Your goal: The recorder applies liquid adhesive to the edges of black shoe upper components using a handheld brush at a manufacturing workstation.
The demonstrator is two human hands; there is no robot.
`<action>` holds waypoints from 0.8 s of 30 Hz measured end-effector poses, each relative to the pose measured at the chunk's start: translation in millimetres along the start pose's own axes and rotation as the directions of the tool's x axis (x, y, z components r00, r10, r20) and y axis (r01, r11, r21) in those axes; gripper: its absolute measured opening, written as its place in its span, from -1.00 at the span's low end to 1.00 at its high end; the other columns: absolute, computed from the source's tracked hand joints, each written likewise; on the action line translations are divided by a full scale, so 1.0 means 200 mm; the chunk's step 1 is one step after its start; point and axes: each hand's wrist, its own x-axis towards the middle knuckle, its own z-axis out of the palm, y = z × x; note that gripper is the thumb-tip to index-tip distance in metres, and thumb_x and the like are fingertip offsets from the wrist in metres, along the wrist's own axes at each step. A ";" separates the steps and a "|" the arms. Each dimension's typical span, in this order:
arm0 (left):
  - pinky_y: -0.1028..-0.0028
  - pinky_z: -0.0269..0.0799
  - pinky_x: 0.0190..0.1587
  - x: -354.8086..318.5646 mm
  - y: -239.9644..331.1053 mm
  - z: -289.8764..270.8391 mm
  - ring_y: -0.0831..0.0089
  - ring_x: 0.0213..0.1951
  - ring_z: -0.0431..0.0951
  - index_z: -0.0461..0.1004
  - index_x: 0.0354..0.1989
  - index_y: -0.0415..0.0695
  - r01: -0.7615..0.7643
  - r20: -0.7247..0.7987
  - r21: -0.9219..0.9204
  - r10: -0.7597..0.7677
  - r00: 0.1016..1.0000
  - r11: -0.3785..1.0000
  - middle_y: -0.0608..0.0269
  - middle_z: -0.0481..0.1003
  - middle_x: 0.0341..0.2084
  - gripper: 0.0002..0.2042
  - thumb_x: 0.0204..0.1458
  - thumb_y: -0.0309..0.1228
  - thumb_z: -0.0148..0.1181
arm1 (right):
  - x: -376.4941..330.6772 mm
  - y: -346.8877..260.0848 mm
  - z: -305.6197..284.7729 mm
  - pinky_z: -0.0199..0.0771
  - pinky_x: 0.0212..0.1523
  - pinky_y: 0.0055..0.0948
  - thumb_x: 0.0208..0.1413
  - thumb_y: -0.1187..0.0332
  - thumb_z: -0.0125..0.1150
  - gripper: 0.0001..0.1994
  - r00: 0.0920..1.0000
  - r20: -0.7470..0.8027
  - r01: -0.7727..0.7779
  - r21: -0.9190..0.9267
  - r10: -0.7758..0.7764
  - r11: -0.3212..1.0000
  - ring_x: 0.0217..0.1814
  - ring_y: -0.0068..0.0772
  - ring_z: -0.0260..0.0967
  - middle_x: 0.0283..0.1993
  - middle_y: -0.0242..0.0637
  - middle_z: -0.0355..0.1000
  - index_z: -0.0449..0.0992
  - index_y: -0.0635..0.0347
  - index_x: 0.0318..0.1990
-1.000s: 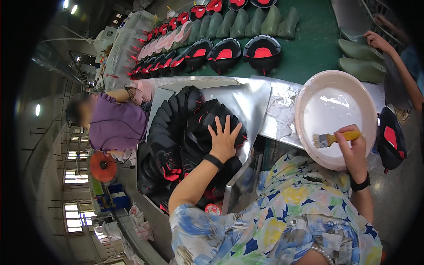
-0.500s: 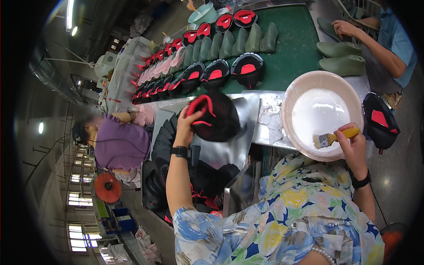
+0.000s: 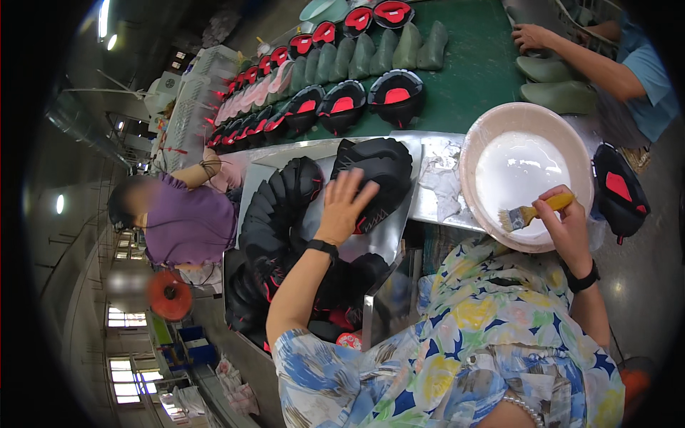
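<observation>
My left hand is spread flat, its fingers against or just over the near side of a black shoe upper lying on a shiny metal tray. Whether the fingertips touch it I cannot tell. Beside it, more black shoe uppers are stacked in a curved row. In my right hand is a paintbrush with a yellow handle, gripped between thumb and fingers. Its bristles hang over a pale basin of white liquid.
Across the green table stand rows of red-lined uppers and green shoe lasts. A white rag lies left of the basin, one upper right of it. Co-workers sit at far right and left.
The upper that my left hand held up by its red-lined opening now lies on the tray, turned over, and the fingers have spread. The right hand keeps the brush over the basin.
</observation>
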 end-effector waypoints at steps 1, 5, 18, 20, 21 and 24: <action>-0.03 0.08 0.36 0.02 0.02 0.01 0.01 0.40 0.14 0.29 0.36 0.22 -0.118 0.146 -0.060 0.126 0.981 0.991 0.12 0.05 0.46 -0.35 0.01 -0.45 0.18 | 0.01 0.00 0.01 0.42 -0.21 -0.54 0.18 0.42 0.27 -0.88 1.000 -0.003 -0.006 -0.008 0.006 1.000 -0.29 -0.55 0.47 -0.34 -0.32 0.51 0.50 0.29 -0.27; 0.07 0.27 0.26 0.20 -0.01 -0.09 0.06 0.25 0.36 0.47 0.17 0.11 -0.227 0.254 -0.203 0.275 0.927 0.953 0.11 0.28 0.31 -0.53 0.03 -0.50 0.12 | 0.05 0.04 -0.03 0.42 -0.28 -0.50 0.17 0.38 0.31 -0.84 0.993 0.034 0.119 -0.151 -0.115 0.981 -0.34 -0.52 0.46 -0.38 -0.29 0.51 0.51 0.30 -0.27; 0.13 0.44 0.22 -0.24 -0.57 -0.27 0.08 0.17 0.47 0.21 0.36 -0.17 0.531 -0.548 0.305 -0.310 0.777 0.790 0.03 0.46 0.15 -0.39 0.10 -0.37 0.20 | 0.42 0.25 0.22 0.48 -0.22 -0.17 0.13 0.29 0.30 -0.78 0.890 0.447 0.244 -0.304 -0.089 0.921 -0.30 0.04 0.51 -0.36 0.00 0.53 0.47 0.28 -0.29; 0.13 0.45 0.22 -0.18 -0.43 -0.34 0.08 0.17 0.47 0.22 0.35 -0.17 0.513 -0.557 0.412 -0.237 0.796 0.753 0.03 0.46 0.14 -0.39 0.11 -0.36 0.20 | 0.35 0.30 0.19 0.48 -0.14 -0.09 0.09 0.31 0.31 -0.77 0.805 0.574 0.437 -0.400 -0.151 0.806 -0.22 0.12 0.51 -0.30 0.03 0.53 0.47 0.30 -0.27; 0.13 0.45 0.21 -0.11 -0.37 -0.32 0.08 0.17 0.47 0.22 0.35 -0.17 0.508 -0.560 0.455 -0.209 0.802 0.731 0.03 0.46 0.14 -0.40 0.11 -0.36 0.20 | 0.34 0.31 0.14 0.46 -0.09 -0.03 0.06 0.32 0.32 -0.76 0.772 0.606 0.492 -0.380 -0.191 0.783 -0.17 0.14 0.51 -0.28 0.06 0.52 0.46 0.31 -0.25; 0.14 0.45 0.21 0.14 -0.26 -0.29 0.09 0.16 0.48 0.23 0.34 -0.17 0.484 -0.564 0.580 -0.105 0.819 0.655 0.03 0.47 0.13 -0.41 0.11 -0.35 0.20 | 0.37 0.35 -0.04 0.48 -0.09 -0.06 0.06 0.32 0.33 -0.77 0.885 0.438 0.390 -0.507 -0.160 0.769 -0.14 0.11 0.51 -0.28 0.00 0.54 0.48 0.27 -0.22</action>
